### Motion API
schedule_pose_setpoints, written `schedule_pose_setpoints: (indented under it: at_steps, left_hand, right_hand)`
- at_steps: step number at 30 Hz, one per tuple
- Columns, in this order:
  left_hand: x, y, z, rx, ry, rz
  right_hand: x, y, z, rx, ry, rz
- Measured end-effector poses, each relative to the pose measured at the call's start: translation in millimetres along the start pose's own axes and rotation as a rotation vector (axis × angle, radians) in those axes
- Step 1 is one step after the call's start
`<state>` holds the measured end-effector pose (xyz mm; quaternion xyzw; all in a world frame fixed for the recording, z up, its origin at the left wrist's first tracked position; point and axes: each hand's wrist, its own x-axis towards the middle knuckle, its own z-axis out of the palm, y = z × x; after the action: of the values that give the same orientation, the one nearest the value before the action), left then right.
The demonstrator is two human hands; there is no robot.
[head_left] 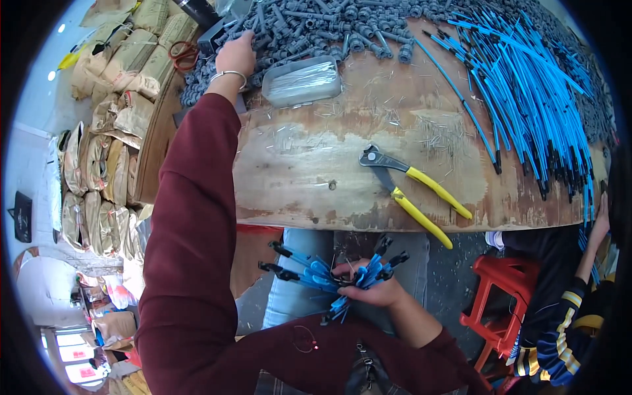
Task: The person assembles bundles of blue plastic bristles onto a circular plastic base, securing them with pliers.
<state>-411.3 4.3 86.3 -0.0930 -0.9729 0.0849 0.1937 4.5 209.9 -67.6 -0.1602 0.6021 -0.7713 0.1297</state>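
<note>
My left hand (236, 58), wearing a bracelet, reaches across the table to its far left. It is over the edge of a heap of grey plastic fittings (309, 26), beside a small dark box (212, 38). Its fingertips are hidden, so I cannot make out whether it grips anything. Low over my lap, my right hand (375, 291) is closed round a bunch of bent blue rods with black ends (309, 273). The rods fan out on both sides of the fingers.
A clear tray of thin metal pins (301, 81) and yellow-handled pincers (411, 187) rest on the wooden table (296, 178). Straight blue rods (526, 92) are piled right. Red-handled scissors (184, 55) lie far left. A red stool (500, 296) and another person's arm (586, 257) are at right.
</note>
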Motion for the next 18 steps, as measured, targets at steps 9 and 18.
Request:
schedule_pose_setpoints:
  at_steps: [9, 18]
  left_hand:
    - [-152, -17, -124, -1.335, 0.150, 0.049]
    - [-407, 21, -80, -1.924, -0.472, -0.118]
  right_hand:
    - [2, -28, 7, -0.088, 0.073, 0.048]
    - [-12, -27, 60, -0.213, -0.189, 0.048]
